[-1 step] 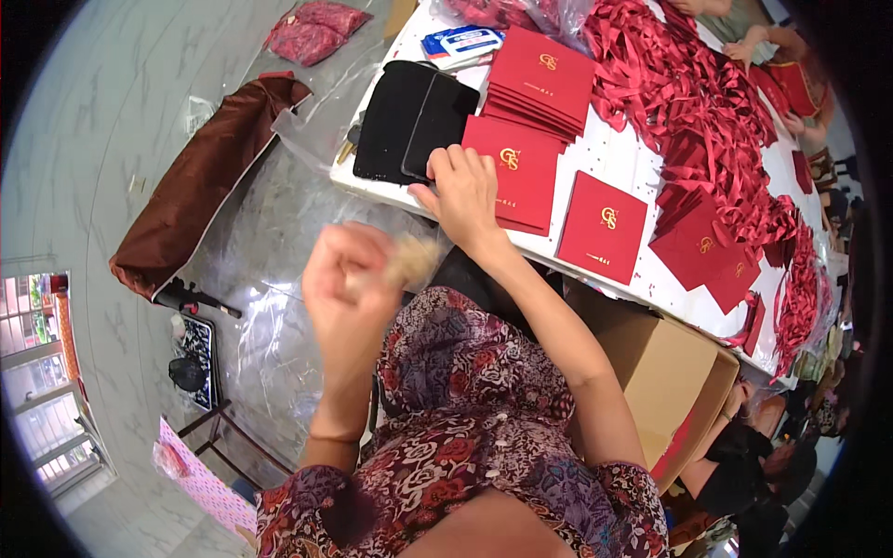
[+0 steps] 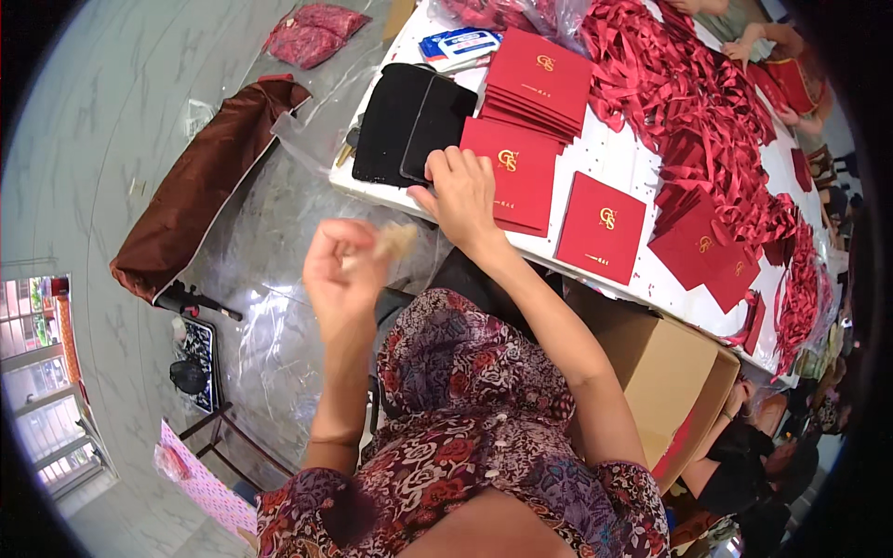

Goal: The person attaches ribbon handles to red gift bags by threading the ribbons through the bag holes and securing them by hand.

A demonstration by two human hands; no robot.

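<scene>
Red folder [image 2: 514,177] long axis toward table edge; right hand [image 2: 462,193] on it.

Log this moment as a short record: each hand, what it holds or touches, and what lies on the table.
left hand: raised off the table, pinching a small pale blurred object, kind unclear
right hand: flat on a red folder with gold emblem
table: white; stack of red folders, black pouches, heap of red ribbons
under table: cardboard box

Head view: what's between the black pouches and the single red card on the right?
The right hand resting on a red card stack lies between black pouches and single red card.
</scene>
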